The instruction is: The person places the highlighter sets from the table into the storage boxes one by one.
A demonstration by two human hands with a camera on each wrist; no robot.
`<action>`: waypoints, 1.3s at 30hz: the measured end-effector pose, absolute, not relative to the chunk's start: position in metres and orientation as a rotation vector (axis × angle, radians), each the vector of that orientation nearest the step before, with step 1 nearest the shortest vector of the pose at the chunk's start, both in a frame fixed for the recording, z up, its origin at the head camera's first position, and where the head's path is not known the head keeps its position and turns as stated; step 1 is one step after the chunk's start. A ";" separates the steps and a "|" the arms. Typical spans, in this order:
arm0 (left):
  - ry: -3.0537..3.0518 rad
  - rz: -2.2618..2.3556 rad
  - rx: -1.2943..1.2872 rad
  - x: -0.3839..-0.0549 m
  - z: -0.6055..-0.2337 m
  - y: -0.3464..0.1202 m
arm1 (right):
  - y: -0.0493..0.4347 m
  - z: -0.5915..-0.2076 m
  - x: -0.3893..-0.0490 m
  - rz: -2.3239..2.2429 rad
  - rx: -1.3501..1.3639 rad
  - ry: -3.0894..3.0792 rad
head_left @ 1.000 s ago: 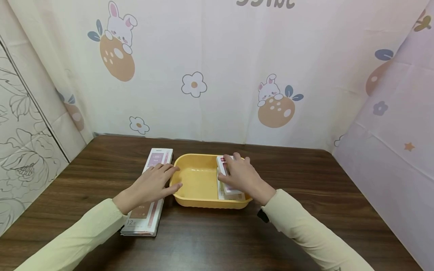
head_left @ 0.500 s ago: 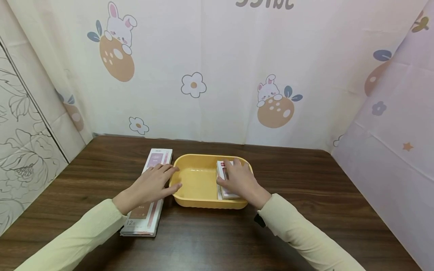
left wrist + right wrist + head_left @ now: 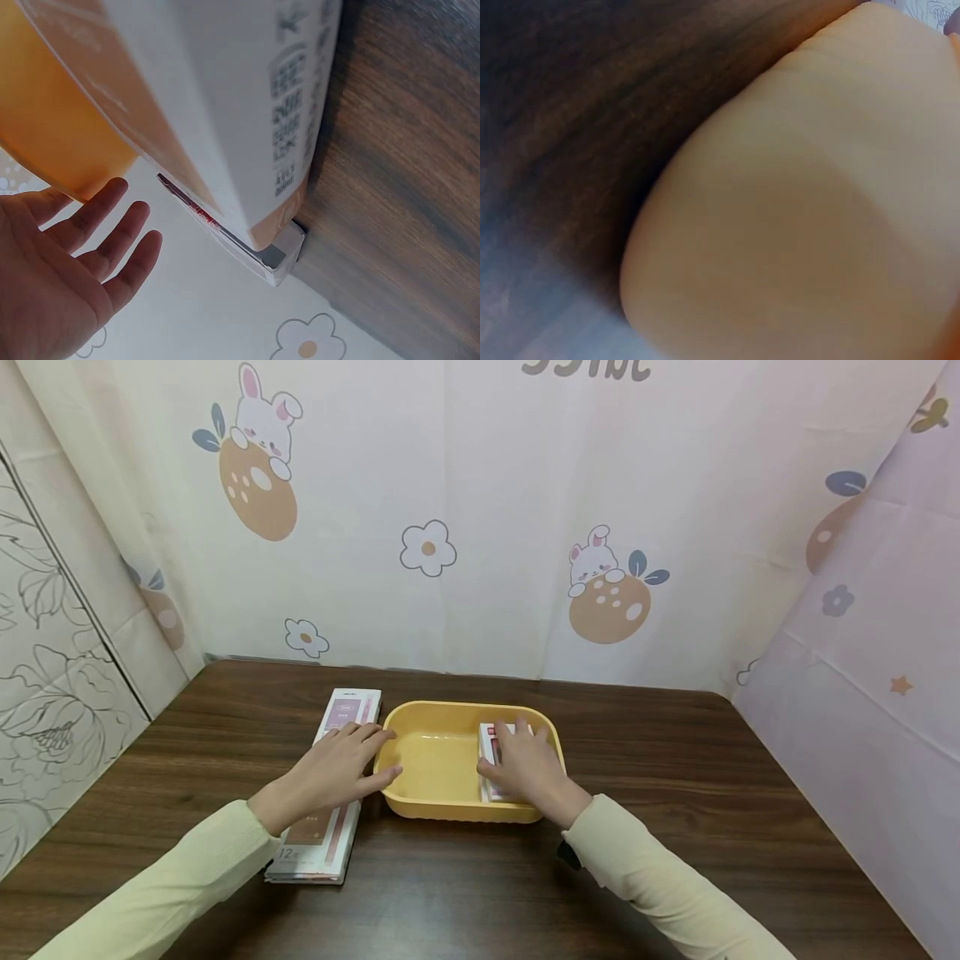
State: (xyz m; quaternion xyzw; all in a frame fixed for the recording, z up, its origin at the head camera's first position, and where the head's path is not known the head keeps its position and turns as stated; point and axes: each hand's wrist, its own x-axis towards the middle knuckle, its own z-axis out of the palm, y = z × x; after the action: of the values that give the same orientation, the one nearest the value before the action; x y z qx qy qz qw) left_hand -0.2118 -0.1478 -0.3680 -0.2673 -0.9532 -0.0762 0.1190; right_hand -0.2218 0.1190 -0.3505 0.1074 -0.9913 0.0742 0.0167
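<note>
Hands and containers at a tabletop. A white box (image 3: 489, 743) lies at the right end of a yellow tray (image 3: 450, 812), near the centre of the frame; the tray's left part shows bare floor. The right hand (image 3: 527, 767) covers most of the box, thumb at its left edge and fingers bent over its top, apparently gripping it; how firmly cannot be told. The left hand (image 3: 333, 768), left of centre, holds nothing: its fingers are spread and loosely extended, the tips at the tray's left rim. Beneath it a stack of long packages (image 3: 318, 842) lies on the dark wooden table (image 3: 675, 777), just beside the tray. In the right wrist view a blurred, curved surface, probably the tray's outer wall, hides the grip. A printed curtain (image 3: 502, 527) fills the upper frame.

The step in hand appears to be seating the box against the tray's right end. The next move would call for squaring it there, then loosening the fingers and lifting clear without dragging it.
</note>
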 end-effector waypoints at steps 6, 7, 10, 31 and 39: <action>-2.767 -0.223 -0.788 -0.212 -0.369 -0.148 | 0.118 -0.355 -0.222 0.220 0.339 -3.082; -2.767 -0.224 -0.787 -0.212 -0.369 -0.148 | 0.118 -0.355 -0.222 0.214 0.341 -3.078; -2.776 -0.227 -0.784 -0.212 -0.369 -0.148 | 0.117 -0.356 -0.222 0.190 0.342 -3.064; -2.790 -0.244 -0.785 -0.212 -0.370 -0.149 | 0.129 -0.351 -0.222 0.129 0.426 -2.932; -2.796 -0.256 -0.785 -0.213 -0.370 -0.149 | 0.140 -0.344 -0.220 0.221 0.500 -2.799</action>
State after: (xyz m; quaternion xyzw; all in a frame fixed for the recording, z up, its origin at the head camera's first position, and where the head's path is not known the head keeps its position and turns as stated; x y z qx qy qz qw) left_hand -0.2127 -0.1489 -0.3695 -0.2676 -0.9529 -0.0874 0.1128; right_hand -0.2205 0.1403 -0.3442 0.1736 -0.9712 0.0766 0.1445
